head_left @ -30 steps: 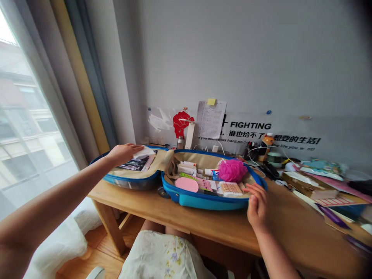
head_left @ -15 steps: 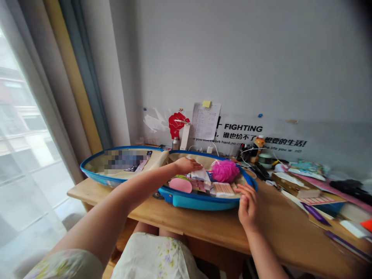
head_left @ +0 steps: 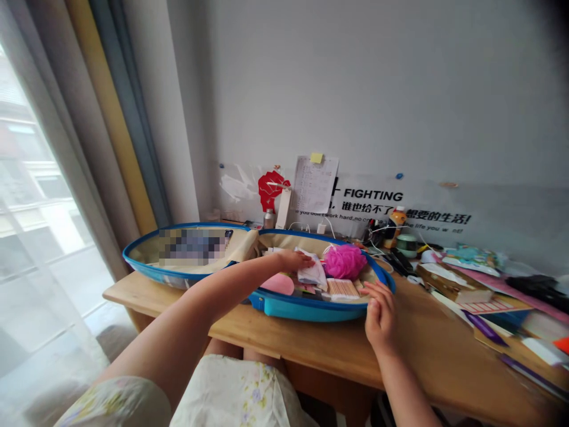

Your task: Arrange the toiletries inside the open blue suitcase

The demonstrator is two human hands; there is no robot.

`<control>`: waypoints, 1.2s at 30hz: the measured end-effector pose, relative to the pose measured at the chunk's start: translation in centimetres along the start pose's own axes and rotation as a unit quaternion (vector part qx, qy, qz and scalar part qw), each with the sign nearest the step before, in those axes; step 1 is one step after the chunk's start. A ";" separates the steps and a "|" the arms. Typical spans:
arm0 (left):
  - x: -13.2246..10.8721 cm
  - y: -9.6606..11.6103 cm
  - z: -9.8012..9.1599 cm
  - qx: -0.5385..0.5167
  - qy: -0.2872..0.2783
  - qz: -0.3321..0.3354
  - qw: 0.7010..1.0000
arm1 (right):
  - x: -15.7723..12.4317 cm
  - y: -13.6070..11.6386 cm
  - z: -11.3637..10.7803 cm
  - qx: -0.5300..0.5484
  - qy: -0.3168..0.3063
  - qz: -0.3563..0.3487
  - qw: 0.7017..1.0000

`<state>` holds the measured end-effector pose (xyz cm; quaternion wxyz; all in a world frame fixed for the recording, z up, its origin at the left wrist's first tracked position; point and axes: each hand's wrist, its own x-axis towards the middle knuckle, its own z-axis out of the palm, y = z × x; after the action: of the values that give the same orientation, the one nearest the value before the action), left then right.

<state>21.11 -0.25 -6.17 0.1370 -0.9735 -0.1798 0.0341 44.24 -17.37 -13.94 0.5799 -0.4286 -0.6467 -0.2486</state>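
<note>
Behind suitcase (head_left: 311, 312), lettering "FIGHTING" (head_left: 373, 195); left hand (head_left: 295, 261) on white item (head_left: 315, 275).

At the person's twelve o'clock, the suitcase (head_left: 311, 311) lies open on the table (head_left: 444, 356). In its right half is a cloth (head_left: 315, 274), with a puff (head_left: 344, 262) at the cloth's two o'clock and cotton swabs (head_left: 342, 289) at its four. Behind, paper (head_left: 315, 187) hangs on the wall (head_left: 377, 89); a bottle (head_left: 397, 220) stands at the person's one.

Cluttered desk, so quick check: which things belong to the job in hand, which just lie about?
Job: white item at left hand; open blue suitcase; pink mesh puff; swabs.

Lying about: orange bottle; brown box; purple item.
</note>
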 end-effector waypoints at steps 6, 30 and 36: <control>-1.6 -1.1 -1.8 -0.029 -0.016 -0.028 0.999 | 0.2 0.1 0.0 0.001 0.005 -0.023 1.000; -29.0 -12.6 4.2 -0.055 -0.176 -0.490 0.852 | -0.1 0.5 0.2 0.002 0.011 -0.009 1.000; -28.2 -12.7 5.3 -0.021 -0.189 -0.484 0.854 | -0.1 0.5 0.2 0.001 0.010 0.002 1.000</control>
<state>-10.15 2.35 -7.23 0.0789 -0.7410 -0.6514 0.1428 44.53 -17.02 -14.13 0.5873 -0.4266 -0.6405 -0.2508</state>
